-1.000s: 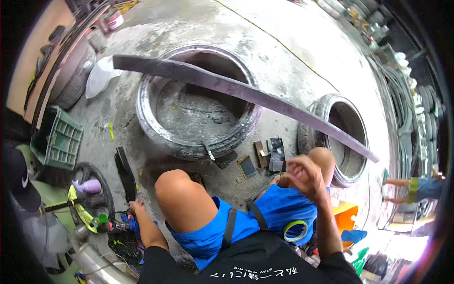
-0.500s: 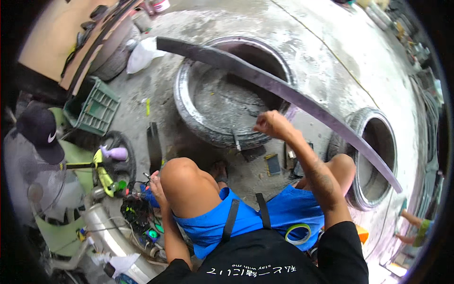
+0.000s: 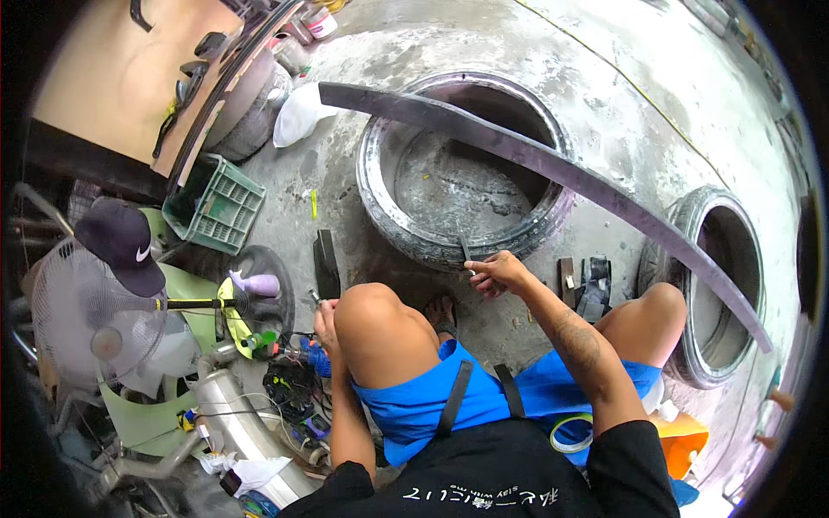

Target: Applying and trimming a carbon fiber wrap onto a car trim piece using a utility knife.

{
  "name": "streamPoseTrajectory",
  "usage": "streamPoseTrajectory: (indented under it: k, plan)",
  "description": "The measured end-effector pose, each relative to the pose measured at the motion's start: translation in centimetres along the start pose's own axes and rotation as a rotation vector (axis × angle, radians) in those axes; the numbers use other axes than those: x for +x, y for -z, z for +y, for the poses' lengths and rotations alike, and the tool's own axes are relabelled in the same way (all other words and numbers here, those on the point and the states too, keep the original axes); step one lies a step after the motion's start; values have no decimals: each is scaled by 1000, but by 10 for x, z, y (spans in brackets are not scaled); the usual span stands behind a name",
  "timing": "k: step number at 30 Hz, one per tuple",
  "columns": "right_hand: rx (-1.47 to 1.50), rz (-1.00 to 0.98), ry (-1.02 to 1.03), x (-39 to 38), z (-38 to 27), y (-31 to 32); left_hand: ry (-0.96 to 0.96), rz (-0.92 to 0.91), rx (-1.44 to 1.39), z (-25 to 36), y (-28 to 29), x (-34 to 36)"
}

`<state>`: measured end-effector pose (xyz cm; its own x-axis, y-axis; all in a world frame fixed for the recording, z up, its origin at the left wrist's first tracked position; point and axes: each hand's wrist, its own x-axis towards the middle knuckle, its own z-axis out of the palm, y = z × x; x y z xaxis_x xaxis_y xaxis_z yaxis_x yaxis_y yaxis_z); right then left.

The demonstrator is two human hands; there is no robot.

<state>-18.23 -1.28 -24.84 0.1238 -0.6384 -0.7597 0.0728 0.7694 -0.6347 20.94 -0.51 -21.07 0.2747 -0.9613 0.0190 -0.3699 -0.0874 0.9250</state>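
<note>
The slim tool (image 3: pixel 465 246) in my right hand (image 3: pixel 496 273) is narrow and straight, dark toward its far end, paler near my fingertips, pointing away from me; the small silvery piece (image 3: pixel 313 295) in my left hand (image 3: pixel 326 325) pokes out just beyond my fingers, its lower end hidden in my grip

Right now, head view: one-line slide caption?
A long dark strip spans the middle tyre and the right tyre; right hand at a slim tool, left hand holding a small metallic-looking piece.
</note>
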Motion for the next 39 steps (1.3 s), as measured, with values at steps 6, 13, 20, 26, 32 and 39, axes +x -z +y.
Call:
streamPoseTrajectory:
  k: [6, 13, 20, 26, 32, 39]
  plan:
    - [139, 5, 36, 2, 2, -8, -150, -56, 43, 14, -65, 8]
    - [243, -7, 81, -1, -27, -61, 133, -364, -95, 26, -125, 35]
    - [147, 4, 140, 24, -44, -103, 276, -453, -312, 17, -153, 47]
    - [137, 0, 250, 39, -49, -116, 444, -391, -529, 14, -146, 75]
    - [-205, -24, 269, 0, -66, -100, 286, -209, -495, -4, -150, 137]
    - [-386, -81, 189, -49, -54, -24, 38, -104, -236, -32, -166, 157]
